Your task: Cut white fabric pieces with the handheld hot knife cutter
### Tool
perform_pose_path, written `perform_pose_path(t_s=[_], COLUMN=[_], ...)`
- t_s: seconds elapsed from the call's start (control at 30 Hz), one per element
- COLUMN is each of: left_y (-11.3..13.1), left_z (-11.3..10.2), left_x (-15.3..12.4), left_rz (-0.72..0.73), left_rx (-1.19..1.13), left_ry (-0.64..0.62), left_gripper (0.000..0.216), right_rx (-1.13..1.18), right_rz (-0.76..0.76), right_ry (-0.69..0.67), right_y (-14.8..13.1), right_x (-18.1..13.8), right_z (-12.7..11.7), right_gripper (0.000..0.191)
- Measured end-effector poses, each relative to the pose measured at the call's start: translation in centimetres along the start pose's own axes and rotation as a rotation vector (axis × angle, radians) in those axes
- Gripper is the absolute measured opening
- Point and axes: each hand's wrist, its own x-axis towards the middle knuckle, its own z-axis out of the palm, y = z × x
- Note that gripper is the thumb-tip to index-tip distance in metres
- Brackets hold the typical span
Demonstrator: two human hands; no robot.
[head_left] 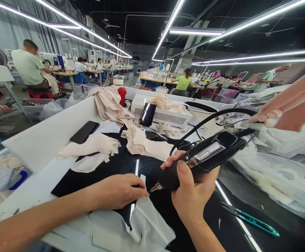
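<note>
No brand or writing I can actually read here; there's a silver plate on the cutter and some print on a bag at the far right edge, but it's too small to make out.

Right hand is wrapped tight around the cutter's black body, thumb on top, tip pointing down-left just above the white sheet. Its cord loops up and off to the right. Left hand lies palm-down, fingers together, pressing on the sheet right beside the tip, not gripping anything.

The sheet sits at the near edge of the black mat. Open mat to the right of the hands, with just the teal snips lying there. Farther back it's crowded: beige fabric piles, a phone on the white ledge, a white box, and plastic bags hemming in the right side.
</note>
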Motion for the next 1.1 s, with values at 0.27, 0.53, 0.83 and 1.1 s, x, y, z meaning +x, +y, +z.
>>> perform_pose_path(t_s=[0.27, 0.53, 0.83, 1.1], left_y=[0.7, 2.1, 4.6, -0.3], left_z=[-0.2, -2.2, -6.3, -9.7], left_x=[1.9, 2.9, 4.4, 2.7], left_rz=[-0.132, -0.117, 0.108, -0.261], left_rx=[0.226, 0.259, -0.262, -0.475], left_ry=[-0.075, -0.12, 0.184, 0.36], left_gripper=[0.005, 0.013, 0.022, 0.016], right_rx=[-0.39, -0.546, 0.224, -0.04], right_rz=[0.041, -0.151, 0.821, 0.763], right_ry=[0.031, 0.211, -0.588, -0.758], right_y=[-1.5, -3.4, 0.5, 2.1], right_x=[1.5, -1.6, -3.8, -1.5], right_z=[-3.7, -7.9, -3.3, -3.2], right_gripper=[0.054, 0.027, 0.054, 0.069])
